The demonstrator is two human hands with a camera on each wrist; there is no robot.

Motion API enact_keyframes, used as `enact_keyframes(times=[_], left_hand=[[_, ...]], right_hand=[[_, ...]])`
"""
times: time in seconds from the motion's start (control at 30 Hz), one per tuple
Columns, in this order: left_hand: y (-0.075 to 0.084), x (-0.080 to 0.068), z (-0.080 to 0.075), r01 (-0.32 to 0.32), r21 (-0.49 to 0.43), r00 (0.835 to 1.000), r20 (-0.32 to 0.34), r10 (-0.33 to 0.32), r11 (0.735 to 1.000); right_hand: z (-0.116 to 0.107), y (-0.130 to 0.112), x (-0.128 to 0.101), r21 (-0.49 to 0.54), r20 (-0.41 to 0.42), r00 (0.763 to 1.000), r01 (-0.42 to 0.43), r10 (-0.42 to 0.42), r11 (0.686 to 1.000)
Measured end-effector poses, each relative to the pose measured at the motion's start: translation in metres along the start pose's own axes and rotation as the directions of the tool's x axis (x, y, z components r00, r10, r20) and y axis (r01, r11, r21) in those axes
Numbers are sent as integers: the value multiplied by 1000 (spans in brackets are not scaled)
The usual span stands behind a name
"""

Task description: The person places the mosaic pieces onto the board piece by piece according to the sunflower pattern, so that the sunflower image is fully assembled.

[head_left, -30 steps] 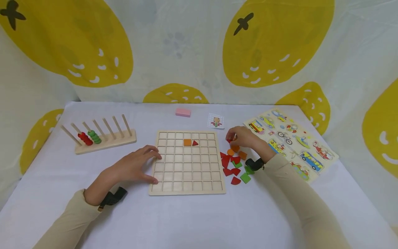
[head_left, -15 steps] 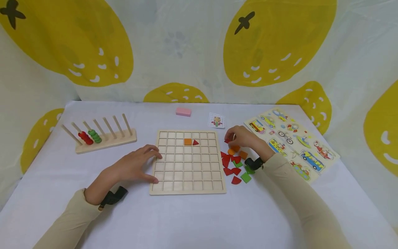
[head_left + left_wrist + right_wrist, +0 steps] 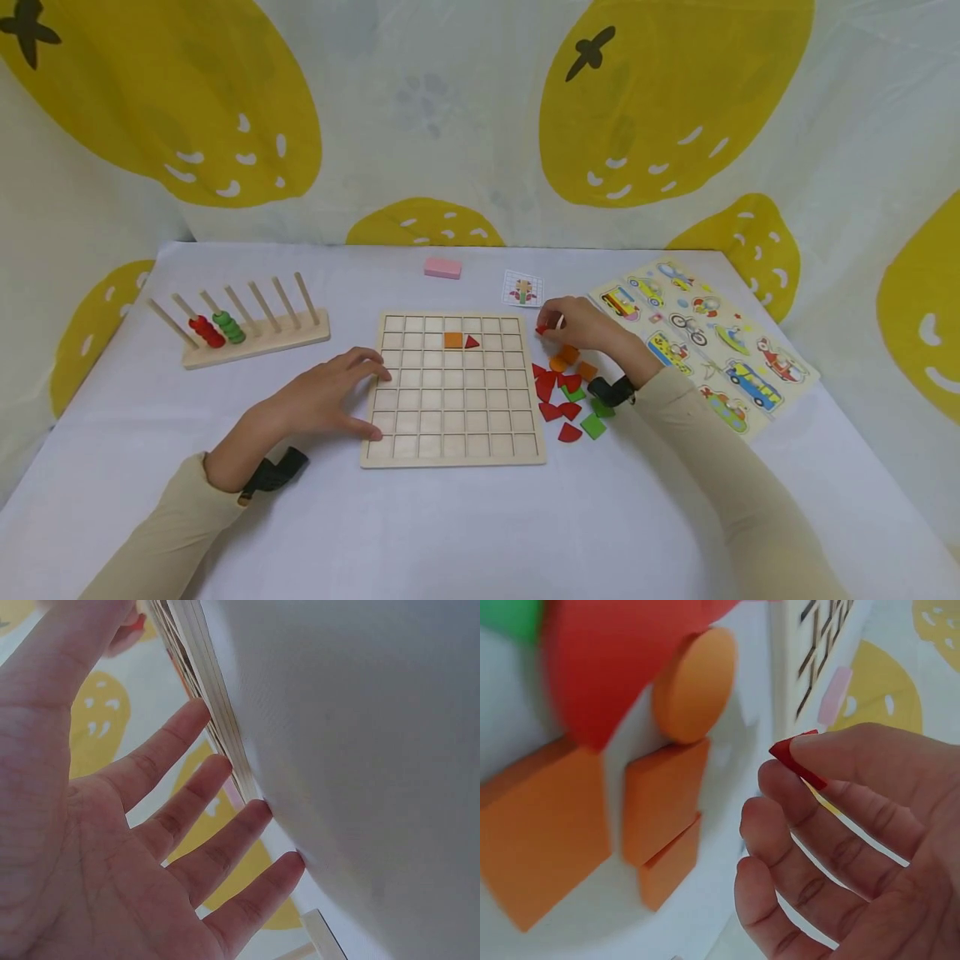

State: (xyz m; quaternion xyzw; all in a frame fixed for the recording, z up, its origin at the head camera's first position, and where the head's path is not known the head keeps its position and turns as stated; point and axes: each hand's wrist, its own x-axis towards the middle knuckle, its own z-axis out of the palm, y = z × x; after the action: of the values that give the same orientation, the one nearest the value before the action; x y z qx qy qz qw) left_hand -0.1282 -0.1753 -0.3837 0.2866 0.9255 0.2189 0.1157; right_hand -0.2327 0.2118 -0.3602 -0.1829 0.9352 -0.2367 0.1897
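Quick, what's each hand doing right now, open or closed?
Left hand: open, touching the edge of the wooden board.
Right hand: closed, pinching a red piece.

Pieces (image 3: 571, 383) right of grid board (image 3: 453, 390)

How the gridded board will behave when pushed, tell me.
The board looks stiff, given its straight wooden edge. Lying flat and wide, it should slide rather than tip. The orange square and red triangle on top might shift.

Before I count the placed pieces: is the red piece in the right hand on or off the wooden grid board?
Off: the right hand pinches the red piece beyond the right edge of the wooden grid board.
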Motion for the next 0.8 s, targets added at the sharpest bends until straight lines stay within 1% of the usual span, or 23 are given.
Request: enact_keyframes(times=[0.13, 0.4, 0.5, 0.63, 0.8], left_hand=[[0, 0, 0, 0, -8, 1000, 2, 0, 1000], [0, 0, -1, -5, -2, 1000, 4, 5, 1000], [1, -1, -2, 4, -4, 1000, 5, -3, 1000], [2, -2, -2, 6, -7, 1000, 3, -6, 1000], [2, -1, -2, 4, -4, 1000, 1, -4, 1000]], right_hand=[[0, -11, 1, 4, -2, 1000, 16, -16, 1000], [3, -30, 8, -1, 0, 994, 110, -110, 994], [6, -38, 11, 0, 5, 989, 146, -146, 989], [11, -47, 18, -6, 8, 977, 212, -212, 977], [18, -56, 26, 23, -4, 955, 295, -295, 955]])
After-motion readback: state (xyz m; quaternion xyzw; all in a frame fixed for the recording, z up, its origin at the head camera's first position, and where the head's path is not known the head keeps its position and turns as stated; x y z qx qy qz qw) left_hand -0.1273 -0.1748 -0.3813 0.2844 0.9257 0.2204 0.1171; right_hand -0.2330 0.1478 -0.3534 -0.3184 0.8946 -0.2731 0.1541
